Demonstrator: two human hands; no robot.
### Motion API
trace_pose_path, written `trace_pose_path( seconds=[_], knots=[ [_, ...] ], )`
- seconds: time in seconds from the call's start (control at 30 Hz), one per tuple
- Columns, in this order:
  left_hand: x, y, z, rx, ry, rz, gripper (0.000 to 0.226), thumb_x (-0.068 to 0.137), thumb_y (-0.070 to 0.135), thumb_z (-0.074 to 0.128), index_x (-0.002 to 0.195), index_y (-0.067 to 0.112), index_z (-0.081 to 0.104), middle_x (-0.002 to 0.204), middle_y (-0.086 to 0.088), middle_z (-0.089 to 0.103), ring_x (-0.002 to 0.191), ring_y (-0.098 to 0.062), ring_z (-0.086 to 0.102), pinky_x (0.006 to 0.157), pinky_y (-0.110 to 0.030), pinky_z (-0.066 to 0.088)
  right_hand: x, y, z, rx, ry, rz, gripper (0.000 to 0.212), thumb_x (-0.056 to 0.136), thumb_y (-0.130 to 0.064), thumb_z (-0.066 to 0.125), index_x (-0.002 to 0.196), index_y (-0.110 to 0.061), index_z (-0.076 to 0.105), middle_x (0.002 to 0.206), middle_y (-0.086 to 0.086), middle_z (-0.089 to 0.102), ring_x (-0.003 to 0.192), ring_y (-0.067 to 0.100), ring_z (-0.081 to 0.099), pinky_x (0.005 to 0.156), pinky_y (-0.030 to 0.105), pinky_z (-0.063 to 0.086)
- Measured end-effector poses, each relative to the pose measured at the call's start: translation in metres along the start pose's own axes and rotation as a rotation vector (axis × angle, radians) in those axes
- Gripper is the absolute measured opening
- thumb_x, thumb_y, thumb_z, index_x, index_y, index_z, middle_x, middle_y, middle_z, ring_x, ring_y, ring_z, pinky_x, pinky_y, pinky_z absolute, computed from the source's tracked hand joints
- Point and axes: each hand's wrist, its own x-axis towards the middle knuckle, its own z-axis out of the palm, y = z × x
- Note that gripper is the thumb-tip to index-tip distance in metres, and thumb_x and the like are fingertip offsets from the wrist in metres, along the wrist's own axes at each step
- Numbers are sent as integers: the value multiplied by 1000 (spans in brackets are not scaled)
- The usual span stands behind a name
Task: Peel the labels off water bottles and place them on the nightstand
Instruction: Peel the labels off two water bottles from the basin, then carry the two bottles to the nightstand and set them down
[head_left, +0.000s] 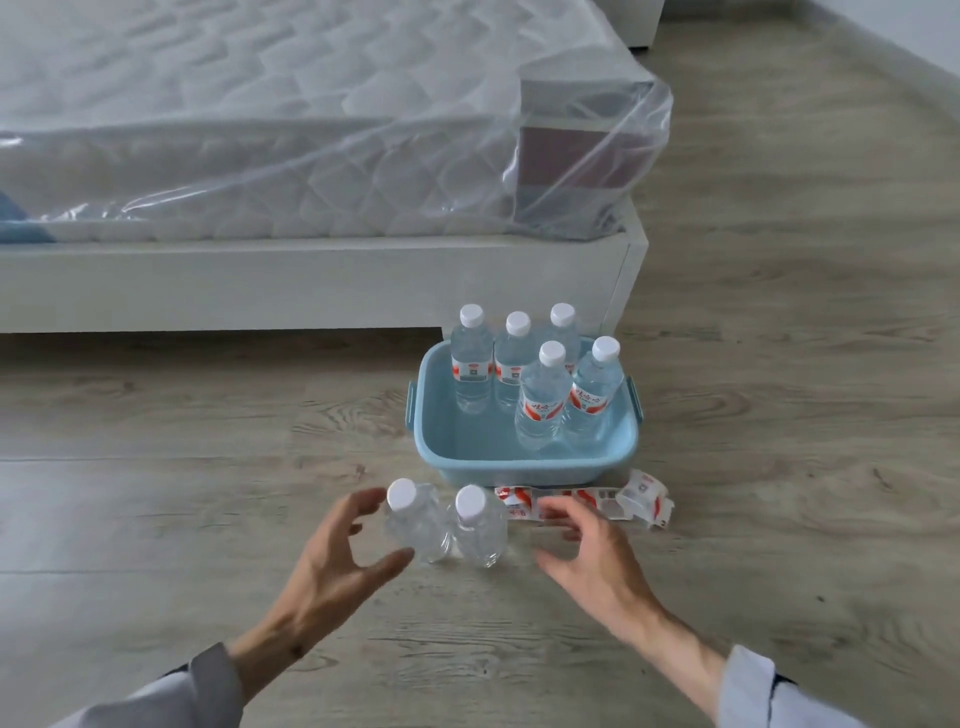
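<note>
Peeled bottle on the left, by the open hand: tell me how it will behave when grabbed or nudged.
The peeled bottle looks full of water, so probably heavy for its size. It stands tall on a narrow base on the floor, so a sideways nudge from the left hand could tip it. Its bare ribbed plastic may flex slightly and feel slick.

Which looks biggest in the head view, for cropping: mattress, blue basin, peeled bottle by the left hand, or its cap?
1. mattress
2. blue basin
3. peeled bottle
4. cap
</note>
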Motion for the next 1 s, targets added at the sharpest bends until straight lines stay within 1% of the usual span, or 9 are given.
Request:
trace_pose_path(
  seconds=[0.1,0.27,0.37,0.43,0.5,0.57,0.7,0.87,1.0],
  knots=[
    [4,-10,20,-10,19,19,73,70,40,92,135,28,59,131,20,68,122,2,62,104,-28,49,2,-9,20,-11,-95,-32,63,73,-29,91,130,-33,63,123,-25,63,118,-11,58,97,1,38],
    [16,-25,36,-78,91,52,67,71,22,99,126,32,62,122,21,72,115,-6,68,99,-24,52,12,-17,42,6,-19,-64,67,69,-30,95,128,-31,64,128,-16,65,120,4,63,107,24,47],
    [23,-35,32,-100,34,59,68,70,29,99,128,36,63,125,22,72,116,-2,68,96,-10,49,17,-18,52,26,-2,-99,72,63,-44,93,125,-48,55,129,-27,60,122,-8,58,106,16,44],
    [28,-37,26,-84,-21,55,69,69,31,100,128,41,64,126,25,72,115,1,69,94,-7,47,18,-21,60,0,33,-109,73,60,-61,86,124,-49,53,125,-33,57,118,-18,54,102,5,37],
    [33,-37,21,-62,-33,62,69,68,29,100,123,50,64,123,28,73,112,5,69,91,-4,45,19,-25,68,12,87,-81,72,57,-69,82,120,-44,58,120,-30,61,113,-13,59,99,5,40],
    [33,-36,19,-44,-16,76,69,66,32,101,118,59,62,118,32,73,108,9,69,87,-1,44,22,-29,72,17,109,-64,74,56,-70,81,120,-40,63,118,-22,68,109,-1,65,98,14,48],
    [28,-30,20,-108,56,76,63,64,36,101,117,45,68,116,25,77,107,3,73,90,-7,50,26,-32,67,12,144,-44,62,62,-52,91,115,-45,60,105,-21,72,100,-6,67,92,22,55],
    [18,17,-3,-231,161,46,57,63,39,100,113,32,74,111,12,81,107,-6,76,101,-17,54,27,-70,38,81,135,-23,60,62,-36,99,113,-29,68,105,-13,78,102,2,72,92,33,60],
    [9,102,-54,-277,203,18,64,60,41,99,116,21,72,112,9,81,108,-9,77,99,-20,57,12,-151,-24,122,116,-61,63,63,-43,97,118,-31,69,108,-15,78,107,0,71,89,24,58]
  ],
)
